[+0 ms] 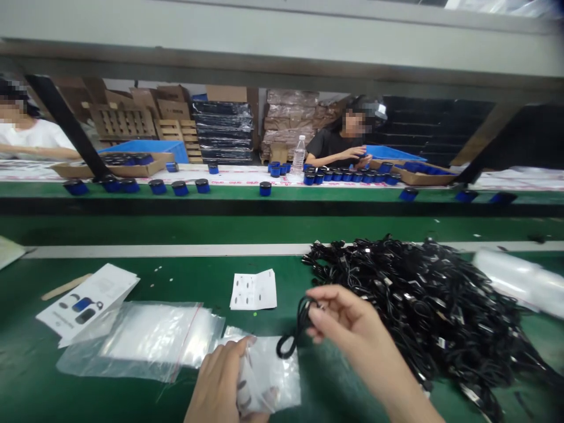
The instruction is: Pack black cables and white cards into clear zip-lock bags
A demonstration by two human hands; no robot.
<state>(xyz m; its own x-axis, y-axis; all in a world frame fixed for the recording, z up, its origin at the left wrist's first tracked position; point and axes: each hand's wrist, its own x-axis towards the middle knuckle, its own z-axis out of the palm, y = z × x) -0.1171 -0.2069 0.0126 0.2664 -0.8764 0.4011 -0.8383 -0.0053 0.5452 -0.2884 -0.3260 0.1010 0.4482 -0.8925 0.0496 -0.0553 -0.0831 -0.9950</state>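
Observation:
A coiled black cable [288,345] hangs from the pinched fingers of my right hand [337,320], its lower loop in front of a clear plastic bag. My left hand [224,373] grips that plastic bag [286,388] near the table's front; a printed paper shows through it. To the right lies a large heap of black cables [409,305] with metal plugs. Left of my left hand are flat clear zip bags [145,335] in a stack. A small folded leaflet [253,291] lies just beyond the bag I hold.
Printed leaflets [90,302] and a wooden stick [66,286] lie at the left. A clear plastic roll [506,276] is at the far right. Blue black-topped containers [180,188] line the green belt ahead. Across it, two people sit near cardboard trays [154,167] and a bottle [299,154]. A shelf beam [282,41] crosses overhead.

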